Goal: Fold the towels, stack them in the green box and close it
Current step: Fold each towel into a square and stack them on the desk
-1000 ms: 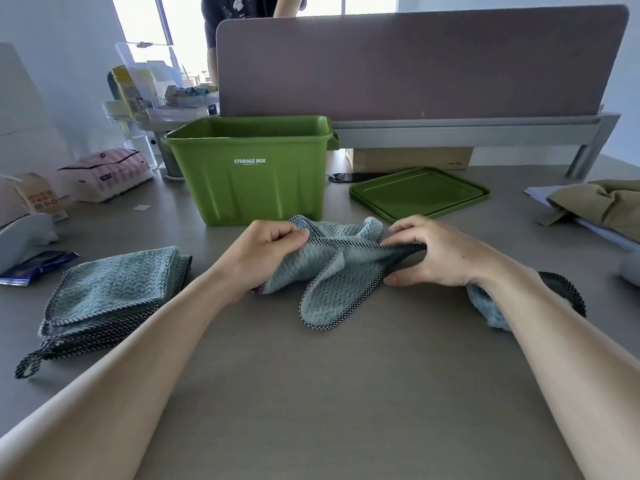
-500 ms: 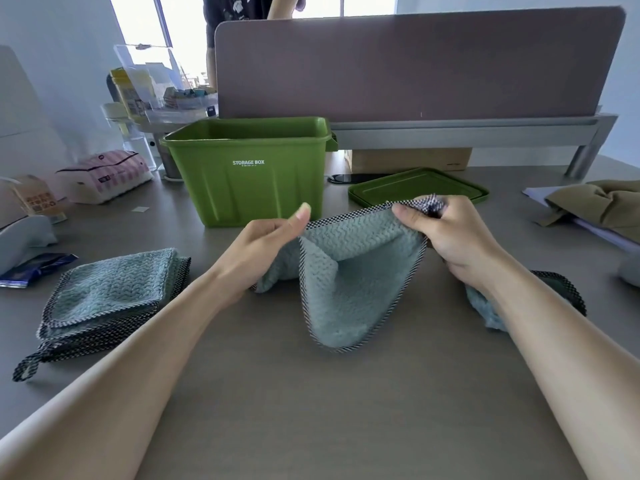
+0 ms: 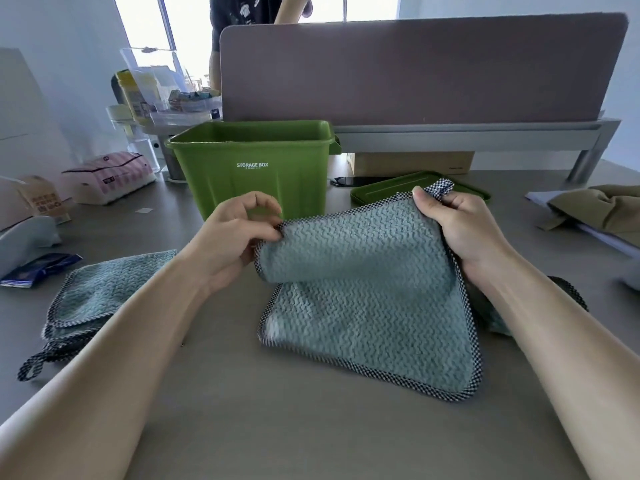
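A teal towel (image 3: 367, 306) with a checked border hangs spread between my hands, its lower half lying on the desk. My left hand (image 3: 235, 240) pinches its upper left edge. My right hand (image 3: 464, 226) grips the upper right corner by the checked loop. Behind them stands the open green storage box (image 3: 249, 168), with its green lid (image 3: 388, 192) lying flat to the right of it. A stack of folded teal towels (image 3: 100, 296) lies on the left. Another crumpled towel (image 3: 491, 320) shows partly under my right forearm.
A pink striped pack (image 3: 110, 174), a small carton (image 3: 41, 199) and a blue packet (image 3: 38, 271) lie at the left. An olive cloth (image 3: 602, 209) lies at the right. A partition screen (image 3: 415, 71) closes the back, and a person (image 3: 249, 12) stands behind it.
The bunched towel has been lifted and spread out between both hands; my right hand moved up and right with its corner, and the lower half now lies flat on the desk.
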The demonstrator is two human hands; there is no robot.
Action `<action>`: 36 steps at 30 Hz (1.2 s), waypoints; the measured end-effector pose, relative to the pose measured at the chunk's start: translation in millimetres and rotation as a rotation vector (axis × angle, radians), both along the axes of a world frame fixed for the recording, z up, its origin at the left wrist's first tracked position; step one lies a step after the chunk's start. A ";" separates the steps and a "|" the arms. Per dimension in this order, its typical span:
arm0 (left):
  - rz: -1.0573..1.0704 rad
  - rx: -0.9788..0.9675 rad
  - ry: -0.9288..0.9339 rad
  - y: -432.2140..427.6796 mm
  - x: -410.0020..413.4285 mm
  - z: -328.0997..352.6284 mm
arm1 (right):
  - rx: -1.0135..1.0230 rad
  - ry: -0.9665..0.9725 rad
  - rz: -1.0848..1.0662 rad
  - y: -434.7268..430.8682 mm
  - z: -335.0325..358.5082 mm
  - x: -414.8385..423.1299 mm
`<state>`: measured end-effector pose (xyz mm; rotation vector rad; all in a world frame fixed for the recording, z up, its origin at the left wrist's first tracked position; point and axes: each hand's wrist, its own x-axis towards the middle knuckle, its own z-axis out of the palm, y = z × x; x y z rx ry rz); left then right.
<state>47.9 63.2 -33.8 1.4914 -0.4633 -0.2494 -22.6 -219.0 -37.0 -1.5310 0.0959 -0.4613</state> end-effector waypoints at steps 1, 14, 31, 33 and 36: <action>-0.049 -0.082 0.034 0.8 -0.3 1.9 | 0.005 0.011 0.005 -1.4 2.0 -0.3; 0.443 0.276 -0.220 -8.1 5.9 -18.7 | -0.382 0.084 -0.219 -12.4 -15.7 10.2; 0.234 0.260 -0.341 26.8 -47.7 -7.6 | -0.431 0.004 0.076 -20.8 -8.2 -50.0; 0.181 0.308 -0.378 35.2 -59.7 -7.8 | -0.519 -0.014 0.082 -21.5 -8.0 -63.2; 0.114 0.350 -0.410 45.6 -77.7 -11.0 | -0.620 -0.008 0.123 -20.2 -7.3 -84.7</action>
